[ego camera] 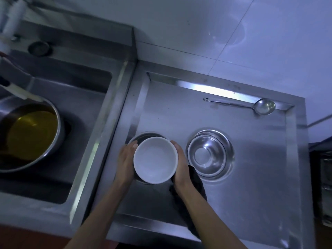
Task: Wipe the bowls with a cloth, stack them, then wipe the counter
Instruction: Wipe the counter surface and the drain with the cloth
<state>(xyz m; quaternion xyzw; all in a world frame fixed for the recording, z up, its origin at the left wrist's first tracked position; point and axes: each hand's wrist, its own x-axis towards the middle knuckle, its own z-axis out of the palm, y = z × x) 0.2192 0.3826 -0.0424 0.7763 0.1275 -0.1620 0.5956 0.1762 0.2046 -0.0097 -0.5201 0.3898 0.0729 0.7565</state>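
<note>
You had the round white ceramic bowl [155,160] cupped between both hands over the recessed stainless steel counter tray [179,112], roughly at 7 o'clock from tray centre. Your left hand [125,162] sat at the bowl's 9 o'clock side, fingers lying along its wall with the thumb tip at the rim; your right hand [181,168] took the 3 o'clock side the same way, thumb at the rim. How far the fingers wrapped underneath couldn't be made out. The white bowl sat over a round steel bowl [143,136], whose rim showed from 10 to 12 o'clock behind it; touching or held just above, couldn't tell. The dark cloth [196,180] lay on the tray under and beside your right wrist. A stack of shiny round steel bowls [210,153] stood just beside your right hand, at 3 o'clock. A long-handled steel ladle [258,106] lay along the tray's far rim at 1 o'clock. At 9 o'clock, in the steel sink [86,97], was a large steel basin of yellowish liquid [32,133].
</note>
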